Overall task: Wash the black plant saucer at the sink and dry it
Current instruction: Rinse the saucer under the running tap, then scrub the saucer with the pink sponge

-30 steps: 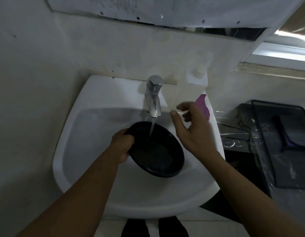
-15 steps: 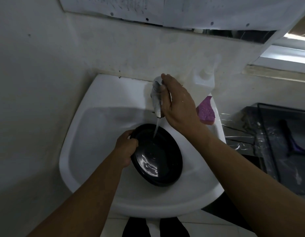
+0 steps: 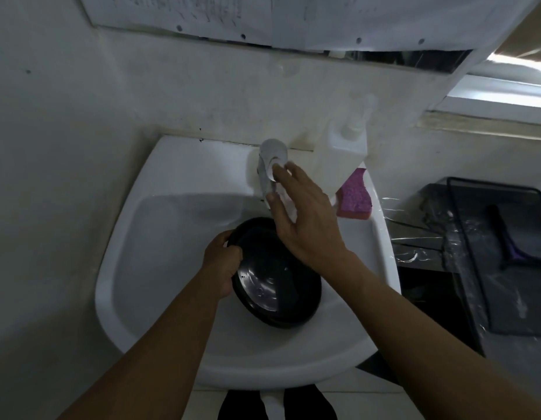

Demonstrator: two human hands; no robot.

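Two bare forearms reaching in from bottom edge over white sink [image 3: 160,322]. L hand [image 3: 222,265] closed round the near-left rim of black plant saucer [image 3: 278,286], thumb over the rim, fingers hidden behind it. Saucer held tilted inside the basin, just right of L hand and under R wrist; wet sheen on its inner face. R hand [image 3: 305,222] above and beyond the saucer, fingers loosely spread, tips on the tap [image 3: 270,165] lever; not wrapped round it, nothing held. Can't tell if water is running; spout hidden behind R hand. Pink sponge [image 3: 354,201] on sink ledge just right of R hand. White pump bottle [image 3: 342,156] beyond the sponge, against the wall. Dark wire tray [image 3: 502,256] well right of both hands, contents unclear. Papers [image 3: 202,10] pinned on wall farthest up.
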